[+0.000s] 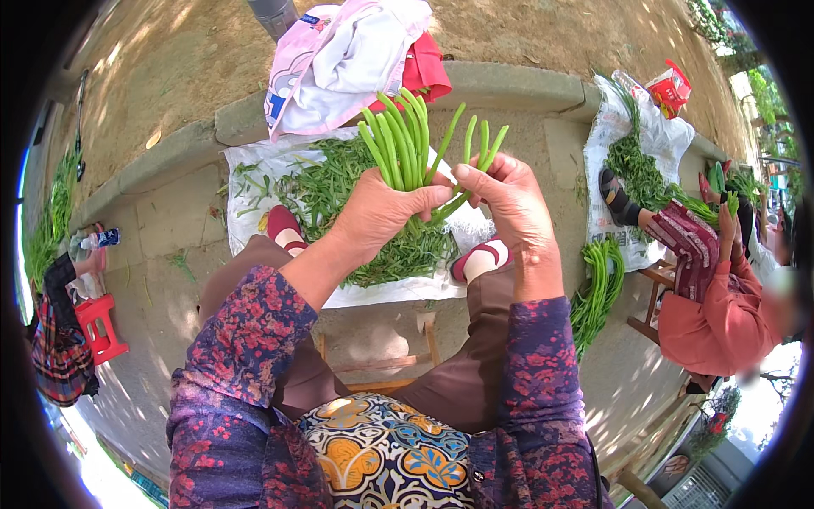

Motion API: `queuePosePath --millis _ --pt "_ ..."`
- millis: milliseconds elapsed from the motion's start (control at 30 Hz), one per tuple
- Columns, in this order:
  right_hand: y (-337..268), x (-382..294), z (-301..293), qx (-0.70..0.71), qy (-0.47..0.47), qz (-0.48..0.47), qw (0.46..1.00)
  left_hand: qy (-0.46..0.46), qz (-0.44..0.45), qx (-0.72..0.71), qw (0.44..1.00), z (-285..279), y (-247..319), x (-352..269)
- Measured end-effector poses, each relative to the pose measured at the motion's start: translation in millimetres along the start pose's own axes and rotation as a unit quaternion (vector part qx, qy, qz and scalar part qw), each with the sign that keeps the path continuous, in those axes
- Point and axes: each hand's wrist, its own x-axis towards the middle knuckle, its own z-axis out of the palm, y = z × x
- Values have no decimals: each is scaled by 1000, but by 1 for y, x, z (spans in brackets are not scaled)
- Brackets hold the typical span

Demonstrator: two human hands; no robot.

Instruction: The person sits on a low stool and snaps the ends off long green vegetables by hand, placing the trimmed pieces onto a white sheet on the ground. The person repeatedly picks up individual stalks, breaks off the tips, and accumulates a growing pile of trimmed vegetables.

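My left hand (381,207) is closed around a bundle of green leafy-vegetable stems (402,137), their cut ends pointing up. Close to its right, my right hand (505,184) grips a few separate green stems (483,140) between thumb and fingers. The lower parts of these stems cross toward the left hand, and their far ends are hidden behind the hands. Below both hands, a white woven sack (245,219) lies flat on the ground with a heap of loose green leaves (400,257) spread over it, between my two red shoes.
A pink and white cloth (346,57) and a red bag (427,70) rest at the concrete kerb (502,83). To the right, a seated person (712,305) handles greens beside another sack (598,197) and a pile of long stems (598,286). At left are a red plastic stool (102,327) and another person.
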Motion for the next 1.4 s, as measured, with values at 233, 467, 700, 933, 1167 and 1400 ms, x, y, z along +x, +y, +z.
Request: queuePosePath --millis 233,467,700,933,1167,1400 --pt "2 1 2 4 14 -3 1000 10 -10 -1 1000 -4 -7 4" --pt "-4 0 -10 -73 49 -13 996 13 -29 -81 996 -16 -2 8" --pt "-7 -4 6 -66 22 -18 997 26 -22 -59 998 -16 -1 9" --pt "8 2 11 -41 43 -56 997 42 12 22 999 -11 -4 10" --pt "-7 -2 -49 133 76 -84 985 135 13 18 991 -21 -1 13" --pt "-9 -6 -81 335 -18 -127 933 148 -3 -31 989 -24 -4 13"
